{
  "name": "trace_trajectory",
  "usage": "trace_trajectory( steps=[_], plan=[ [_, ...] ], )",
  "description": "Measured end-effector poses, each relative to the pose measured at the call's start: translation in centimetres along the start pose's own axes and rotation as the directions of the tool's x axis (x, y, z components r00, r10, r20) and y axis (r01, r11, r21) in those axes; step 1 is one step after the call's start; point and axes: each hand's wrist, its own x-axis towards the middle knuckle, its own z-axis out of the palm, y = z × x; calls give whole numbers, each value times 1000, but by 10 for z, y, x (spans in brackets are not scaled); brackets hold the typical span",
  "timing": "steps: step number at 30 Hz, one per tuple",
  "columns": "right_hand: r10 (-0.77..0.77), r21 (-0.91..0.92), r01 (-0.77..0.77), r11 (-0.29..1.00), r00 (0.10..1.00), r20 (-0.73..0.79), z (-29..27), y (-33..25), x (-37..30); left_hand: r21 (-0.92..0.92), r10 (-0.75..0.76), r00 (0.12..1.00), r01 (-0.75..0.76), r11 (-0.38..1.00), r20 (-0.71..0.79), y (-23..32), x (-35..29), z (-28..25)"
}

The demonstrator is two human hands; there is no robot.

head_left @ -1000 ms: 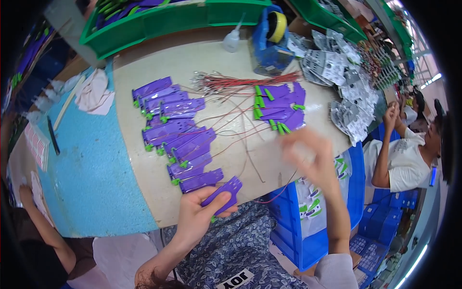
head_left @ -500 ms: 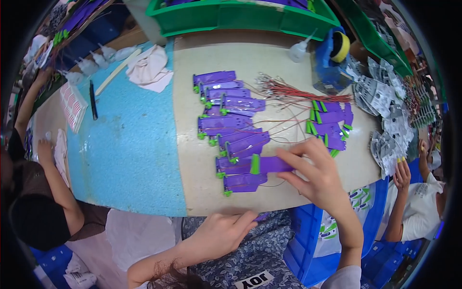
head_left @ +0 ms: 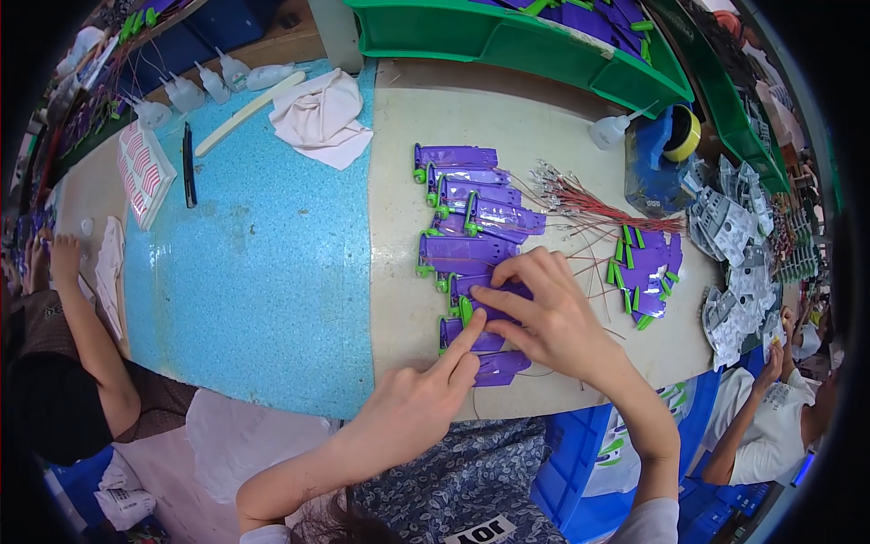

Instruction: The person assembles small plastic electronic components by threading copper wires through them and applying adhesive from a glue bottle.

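Note:
Over the lower end of a stack of purple plastic parts with green ends (head_left: pixel 458 249), my two hands meet. My right hand (head_left: pixel 557 317) pinches a purple plastic part with a green end (head_left: pixel 466 311) between thumb and fingers. From the lower left, my left hand (head_left: pixel 421 394) reaches in with its index finger stretched to that green end. Its other fingers are curled, its thumb is hidden, and anything inside them cannot be seen. Thin red wires (head_left: pixel 594 210) with small pale tips lie in a bundle beyond my right hand, some trailing over the parts.
More purple and green pieces (head_left: pixel 645 267) lie on the right. Silvery bagged parts (head_left: pixel 732 227) and a blue tape dispenser (head_left: pixel 654 172) stand farther right. A green bin (head_left: pixel 517 50) borders the back. On the blue mat (head_left: pixel 263 254) are a cloth (head_left: pixel 322 118) and a black pen (head_left: pixel 188 166). Co-workers sit both sides.
My right hand has moved left and down onto the stack with the purple part. My left hand has risen from the table edge to meet it. The view has shifted slightly.

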Motion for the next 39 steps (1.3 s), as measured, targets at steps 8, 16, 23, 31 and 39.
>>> trace_trajectory(
  steps=[8, 16, 23, 31, 39],
  plan=[
    [414, 693, -377, 614, 902, 123, -9, -17, -7, -440, -313, 945, 244, 864, -90, 2, 12, -23],
    [625, 836, -410, 364, 773, 107, -18, -37, -29, -479, -84, 909, -136, 867, -409, 18, 30, -5],
    [669, 800, -494, 341, 725, 162, -29, -32, -51, -510, -180, 849, -118, 852, -496, 25, 27, 9],
    [636, 449, -531, 719, 763, -115, -54, -62, -52, -535, 10, 990, -84, 841, -139, 24, 46, 5],
    [425, 180, -386, 905, 838, -341, -67, -48, -85, -882, -141, 897, 439, 172, 420, 21, 50, -4]
  ],
)
